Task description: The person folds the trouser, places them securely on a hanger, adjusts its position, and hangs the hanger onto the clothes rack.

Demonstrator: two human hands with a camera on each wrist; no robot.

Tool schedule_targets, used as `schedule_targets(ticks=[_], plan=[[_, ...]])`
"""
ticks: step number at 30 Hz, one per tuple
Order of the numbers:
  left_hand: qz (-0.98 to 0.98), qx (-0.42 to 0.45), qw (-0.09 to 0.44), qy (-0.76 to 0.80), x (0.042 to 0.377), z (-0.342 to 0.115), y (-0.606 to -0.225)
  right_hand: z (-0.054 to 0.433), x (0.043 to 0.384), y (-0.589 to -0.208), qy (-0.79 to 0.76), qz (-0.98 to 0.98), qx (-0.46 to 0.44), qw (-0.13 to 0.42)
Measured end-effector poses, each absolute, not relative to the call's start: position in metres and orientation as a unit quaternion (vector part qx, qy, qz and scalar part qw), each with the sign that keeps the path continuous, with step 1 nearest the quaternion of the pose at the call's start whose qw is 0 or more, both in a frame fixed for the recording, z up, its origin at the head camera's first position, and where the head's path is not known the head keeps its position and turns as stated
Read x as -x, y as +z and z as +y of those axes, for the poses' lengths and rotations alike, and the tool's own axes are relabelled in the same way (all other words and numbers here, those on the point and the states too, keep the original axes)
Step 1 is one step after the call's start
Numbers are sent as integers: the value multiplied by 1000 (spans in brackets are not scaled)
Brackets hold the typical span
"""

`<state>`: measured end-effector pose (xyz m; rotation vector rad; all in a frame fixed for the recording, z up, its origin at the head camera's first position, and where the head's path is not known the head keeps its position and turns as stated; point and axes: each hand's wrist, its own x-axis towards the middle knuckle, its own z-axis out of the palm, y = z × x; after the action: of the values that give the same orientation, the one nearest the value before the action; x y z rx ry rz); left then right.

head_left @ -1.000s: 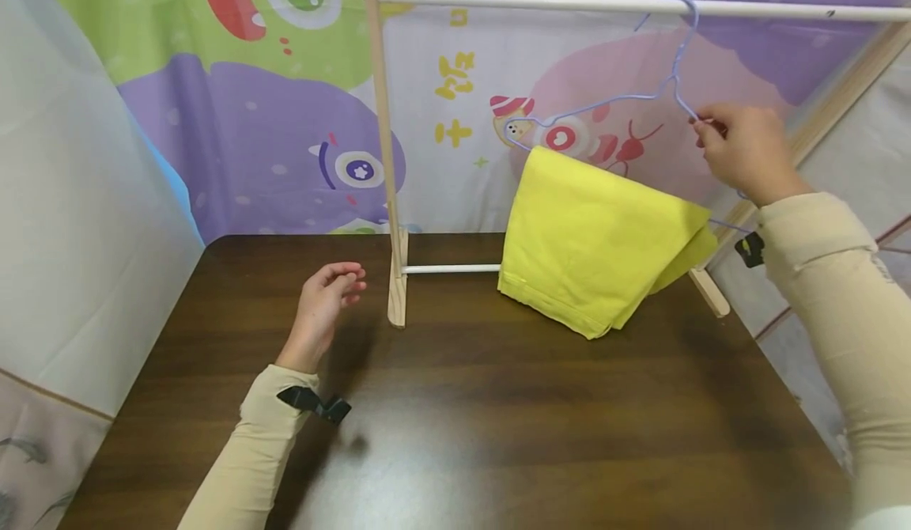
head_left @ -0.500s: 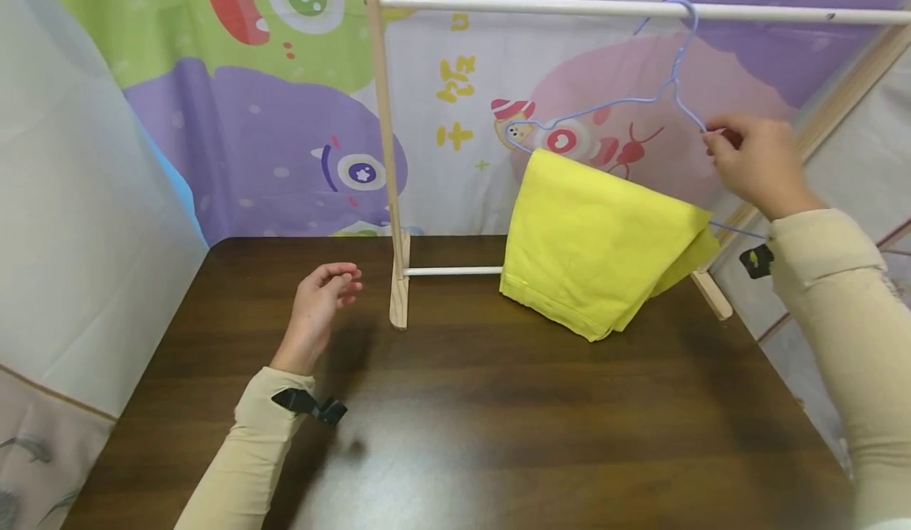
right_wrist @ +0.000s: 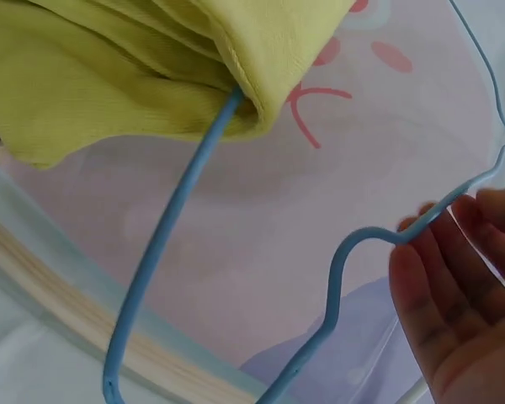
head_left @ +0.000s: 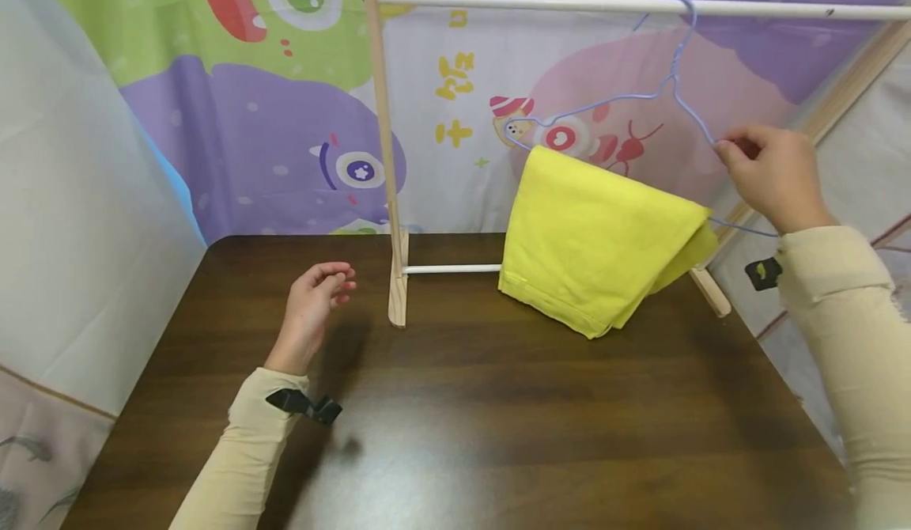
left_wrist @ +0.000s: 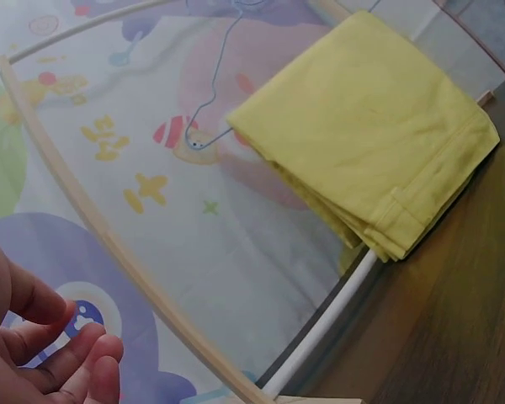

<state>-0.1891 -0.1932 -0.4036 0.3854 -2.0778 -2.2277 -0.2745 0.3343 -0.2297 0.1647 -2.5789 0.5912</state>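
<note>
A blue wire hanger [head_left: 612,99] hangs by its hook from the white rail [head_left: 541,1], tilted down to the right. Folded over its lower bar are yellow trousers [head_left: 605,245], with a waistband and belt loop showing in the left wrist view. My right hand [head_left: 776,174] pinches the hanger's right shoulder wire between thumb and fingers. In the right wrist view, fingers [right_wrist: 429,278] lie behind the bent wire, and the lower bar runs into the cloth fold. Left of the rack, my left hand [head_left: 313,308] is raised over the table, fingers loosely curled around nothing.
A wooden post [head_left: 384,134] with a foot carries the rack's left end; another wooden post [head_left: 847,91] stands at the right. A lower white bar [head_left: 451,269] crosses behind the trousers. The brown table [head_left: 498,435] lies below, and a cartoon-printed curtain [head_left: 285,142] hangs behind.
My right hand has slid down and right along the hanger's shoulder wire. The left hand has drifted slightly left. Hanger and trousers keep nearly the same place.
</note>
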Motion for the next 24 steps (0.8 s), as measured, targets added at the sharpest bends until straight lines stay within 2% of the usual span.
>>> schedule_targets(ticks=[5,9,24], plan=[[-677,-127,47,-724,188,-193,-403,327,270,-242,228,-909,-64,342],[-681,-130,41,-719,187,-194,-404,320,263,-255,240,-892,-79,374],[-702,-122,33,-701,179,-187,-413,271,242,-302,330,-901,-101,263]])
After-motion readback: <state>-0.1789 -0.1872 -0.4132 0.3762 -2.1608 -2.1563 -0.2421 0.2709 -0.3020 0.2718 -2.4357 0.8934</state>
